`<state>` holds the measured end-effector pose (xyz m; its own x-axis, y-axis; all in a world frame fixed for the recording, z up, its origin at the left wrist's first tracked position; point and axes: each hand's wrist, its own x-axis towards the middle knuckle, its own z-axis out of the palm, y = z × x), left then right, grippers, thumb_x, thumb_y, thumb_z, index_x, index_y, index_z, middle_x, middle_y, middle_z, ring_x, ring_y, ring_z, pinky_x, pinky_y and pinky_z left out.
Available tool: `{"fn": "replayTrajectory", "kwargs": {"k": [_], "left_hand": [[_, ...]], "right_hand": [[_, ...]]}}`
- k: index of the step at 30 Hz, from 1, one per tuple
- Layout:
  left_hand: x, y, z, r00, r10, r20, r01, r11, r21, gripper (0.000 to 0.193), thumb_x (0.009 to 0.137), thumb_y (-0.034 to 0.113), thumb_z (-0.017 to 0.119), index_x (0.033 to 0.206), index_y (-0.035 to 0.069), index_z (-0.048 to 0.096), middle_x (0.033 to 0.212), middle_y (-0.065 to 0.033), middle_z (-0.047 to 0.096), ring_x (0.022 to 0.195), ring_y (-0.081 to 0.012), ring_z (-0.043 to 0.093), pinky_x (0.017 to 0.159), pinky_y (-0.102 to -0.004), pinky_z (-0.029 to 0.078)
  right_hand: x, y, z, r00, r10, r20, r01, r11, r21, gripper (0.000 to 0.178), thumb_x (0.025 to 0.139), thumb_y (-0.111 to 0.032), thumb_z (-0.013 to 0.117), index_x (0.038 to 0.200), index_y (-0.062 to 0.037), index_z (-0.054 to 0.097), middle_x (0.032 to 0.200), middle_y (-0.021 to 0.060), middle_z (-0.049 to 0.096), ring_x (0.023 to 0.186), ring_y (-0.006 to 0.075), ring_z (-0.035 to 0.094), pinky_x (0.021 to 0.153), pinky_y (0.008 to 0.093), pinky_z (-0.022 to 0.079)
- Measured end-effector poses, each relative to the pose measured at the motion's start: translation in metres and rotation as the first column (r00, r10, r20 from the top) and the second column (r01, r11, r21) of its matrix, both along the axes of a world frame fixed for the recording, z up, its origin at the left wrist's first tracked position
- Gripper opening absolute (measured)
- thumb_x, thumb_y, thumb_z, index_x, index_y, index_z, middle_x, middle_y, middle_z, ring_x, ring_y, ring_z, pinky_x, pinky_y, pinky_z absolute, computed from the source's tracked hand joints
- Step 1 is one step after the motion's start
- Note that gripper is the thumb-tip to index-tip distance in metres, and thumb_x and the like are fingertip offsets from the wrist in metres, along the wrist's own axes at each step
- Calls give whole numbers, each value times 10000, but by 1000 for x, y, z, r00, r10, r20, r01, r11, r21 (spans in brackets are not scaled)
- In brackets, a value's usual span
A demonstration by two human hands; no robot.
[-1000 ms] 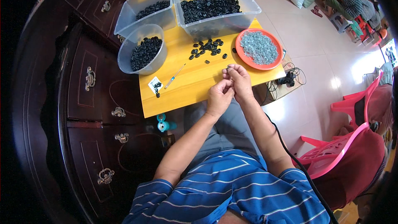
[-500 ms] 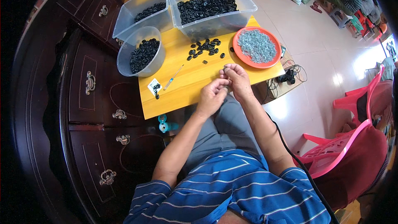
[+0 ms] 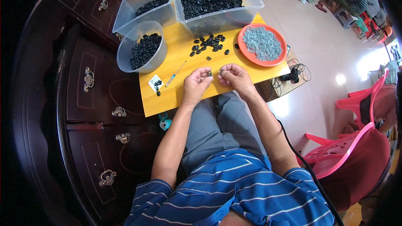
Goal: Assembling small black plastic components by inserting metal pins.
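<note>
Over the near edge of the yellow table (image 3: 176,96), my left hand (image 3: 196,87) pinches a small dark oval piece (image 3: 210,74) between thumb and fingers. A short gap away, my right hand (image 3: 236,78) is closed in a pinch too; a bit of something dark shows at its fingertips, too small to name. Beyond both hands lies a loose group of black oval pieces (image 3: 215,47). One smaller dark rectangular piece (image 3: 208,58) rests closer to my fingers. To the right, an orange-red plate (image 3: 272,63) holds a heap of small silvery pieces (image 3: 261,42).
Clear plastic tubs (image 3: 226,21) and a round clear bucket (image 3: 157,58), holding black pieces, line the table's back and left. A thin screwdriver-like tool (image 3: 173,76) lies near a white card (image 3: 154,83). Dark drawers (image 3: 90,88) stand left, a pink chair (image 3: 335,155) right.
My hands have come apart. The left has moved left and up with the oval piece now visible in its fingertips; the right has stayed close to its place, still pinching.
</note>
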<state>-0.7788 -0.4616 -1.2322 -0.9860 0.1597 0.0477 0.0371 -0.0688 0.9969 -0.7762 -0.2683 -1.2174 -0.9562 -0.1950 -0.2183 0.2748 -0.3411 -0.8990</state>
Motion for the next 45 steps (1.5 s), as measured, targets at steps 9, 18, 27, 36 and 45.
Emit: {"fn": "replayTrajectory", "kwargs": {"k": [9,18,27,36,45], "left_hand": [[1,4,-6,998,-25,-51,24,999,-22,324,893,-28,689,1213,-17,640,950,22,644,782,-23,573,692,-171,483],[2,2,-10,997,-23,-78,17,996,-83,323,878,-39,702,1196,-18,657,939,30,636,795,-31,582,760,-176,506],[2,2,-12,995,-24,-92,15,995,-99,313,870,-39,709,1181,-16,678,918,26,640,785,-38,585,759,-184,516],[5,2,-10,985,-20,-173,-9,986,-165,285,854,-29,730,1137,-2,713,898,38,634,763,-38,567,722,-183,501],[7,-5,7,965,-88,-247,22,965,-261,288,830,-41,726,1115,0,721,861,20,592,745,-56,545,682,-205,480]], "right_hand": [[1,-5,-12,997,33,-73,-25,995,98,108,986,-99,601,1055,-16,606,890,36,680,774,89,635,712,233,525],[2,-6,-13,996,34,-88,-22,991,132,125,972,-90,608,1065,-7,620,890,34,684,774,86,637,704,229,523],[2,-6,-15,996,49,-76,-38,990,135,123,970,-90,618,1056,-3,630,891,22,676,765,78,628,698,222,519],[2,-5,-8,993,107,-45,-97,977,191,123,985,-108,624,1067,-20,652,916,3,672,791,75,637,742,218,536],[2,-6,0,987,159,-24,-152,972,179,139,967,-132,649,1045,-19,666,926,14,683,797,86,648,749,230,543]]}}
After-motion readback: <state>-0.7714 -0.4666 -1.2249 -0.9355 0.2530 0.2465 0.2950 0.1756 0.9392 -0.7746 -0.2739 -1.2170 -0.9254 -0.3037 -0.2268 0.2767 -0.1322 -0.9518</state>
